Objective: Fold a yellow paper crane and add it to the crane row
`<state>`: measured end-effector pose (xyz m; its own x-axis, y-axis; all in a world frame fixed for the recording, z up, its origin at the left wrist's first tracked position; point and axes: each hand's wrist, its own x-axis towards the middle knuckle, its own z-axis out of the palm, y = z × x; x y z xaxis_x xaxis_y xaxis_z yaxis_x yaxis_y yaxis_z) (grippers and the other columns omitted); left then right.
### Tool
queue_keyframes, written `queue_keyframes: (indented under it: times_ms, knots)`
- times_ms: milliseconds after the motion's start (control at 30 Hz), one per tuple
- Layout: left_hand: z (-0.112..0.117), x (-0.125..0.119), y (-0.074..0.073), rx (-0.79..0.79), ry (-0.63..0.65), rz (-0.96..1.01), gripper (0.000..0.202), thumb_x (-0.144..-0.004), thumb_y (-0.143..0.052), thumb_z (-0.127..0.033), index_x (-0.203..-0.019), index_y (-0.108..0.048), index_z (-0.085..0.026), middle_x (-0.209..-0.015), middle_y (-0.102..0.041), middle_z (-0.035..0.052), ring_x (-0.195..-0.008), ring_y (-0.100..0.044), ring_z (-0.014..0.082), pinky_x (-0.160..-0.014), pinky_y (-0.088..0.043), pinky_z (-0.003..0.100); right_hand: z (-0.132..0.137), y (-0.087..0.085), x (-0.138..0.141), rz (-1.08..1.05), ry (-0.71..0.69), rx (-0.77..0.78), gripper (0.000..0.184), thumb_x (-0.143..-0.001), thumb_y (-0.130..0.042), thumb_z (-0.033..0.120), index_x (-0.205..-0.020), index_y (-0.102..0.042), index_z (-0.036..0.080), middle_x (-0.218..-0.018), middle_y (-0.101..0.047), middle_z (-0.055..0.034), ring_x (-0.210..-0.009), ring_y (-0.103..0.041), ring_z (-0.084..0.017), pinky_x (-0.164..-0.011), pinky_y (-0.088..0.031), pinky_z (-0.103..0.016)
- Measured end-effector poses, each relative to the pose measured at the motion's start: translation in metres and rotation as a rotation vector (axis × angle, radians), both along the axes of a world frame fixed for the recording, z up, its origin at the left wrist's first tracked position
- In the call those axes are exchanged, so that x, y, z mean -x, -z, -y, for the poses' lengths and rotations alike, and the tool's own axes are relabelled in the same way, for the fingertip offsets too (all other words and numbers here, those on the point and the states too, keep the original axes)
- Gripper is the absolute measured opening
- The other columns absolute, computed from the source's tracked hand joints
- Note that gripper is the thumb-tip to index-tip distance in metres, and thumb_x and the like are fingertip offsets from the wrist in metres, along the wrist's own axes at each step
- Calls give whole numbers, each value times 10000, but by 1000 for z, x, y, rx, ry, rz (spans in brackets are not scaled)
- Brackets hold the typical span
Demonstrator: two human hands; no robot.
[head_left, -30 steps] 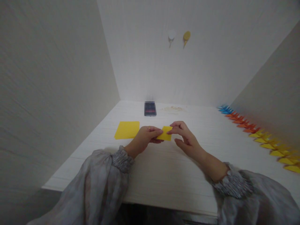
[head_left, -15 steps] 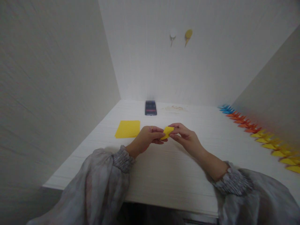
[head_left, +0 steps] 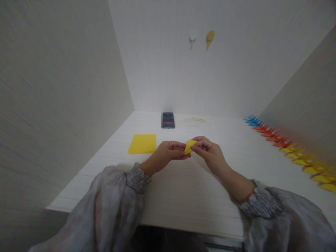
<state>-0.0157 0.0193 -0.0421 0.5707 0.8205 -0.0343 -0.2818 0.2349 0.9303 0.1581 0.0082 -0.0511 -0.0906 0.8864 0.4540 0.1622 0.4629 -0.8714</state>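
Note:
A small folded piece of yellow paper (head_left: 189,146) is held just above the white table (head_left: 183,196), pinched from both sides. My left hand (head_left: 168,154), with a ring on one finger, grips its left edge. My right hand (head_left: 208,152) pinches its right edge, fingers curled. Only a narrow pointed part of the paper shows between the fingers. A flat stack of yellow paper sheets (head_left: 142,144) lies on the table just left of my left hand.
A dark phone-like object (head_left: 168,120) lies near the back wall. A row of folded paper pieces runs along the right wall: blue (head_left: 252,121), orange (head_left: 270,135), yellow (head_left: 309,164). Two small hooks (head_left: 201,36) are on the back wall.
The yellow piece has gone from a wider rectangle to a narrower, pointed shape. My two hands have drawn closer together around it.

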Motion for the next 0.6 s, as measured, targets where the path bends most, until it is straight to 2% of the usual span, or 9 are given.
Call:
queue_keyframes:
  times_ms: [167,300,467,600]
  knots:
    - [0,1,-1,0,20,-4,242,-598,-661,-123,-838,-630,-115,-817,-669,56,-764,-630,150,-805,-461,307,0,0,0,2,6,0,111,-693,-612,265,-633,-578,179,-899,-545,-39,-806,-527,-144,-744,-425,-311]
    - [0,0,-1,-17,-12,-48,245,-600,-677,-173,-830,-619,-112,-788,-668,57,-737,-630,146,-783,-470,321,2,-3,2,18,29,5,115,-689,-610,250,-611,-574,174,-889,-544,-40,-774,-525,-135,-709,-427,-297]
    - [-1,-1,5,-29,-36,-98,280,-576,-702,-170,-824,-583,-119,-718,-665,34,-672,-627,125,-720,-491,306,3,-5,4,27,47,22,116,-668,-625,231,-585,-574,170,-856,-541,-36,-749,-522,-131,-677,-421,-289]
    - [-2,-2,8,-27,-42,-73,270,-578,-700,-156,-815,-577,-115,-722,-666,36,-680,-630,126,-726,-492,297,3,-4,5,-25,37,57,115,-650,-639,247,-587,-584,169,-842,-540,-34,-739,-521,-131,-670,-424,-289]
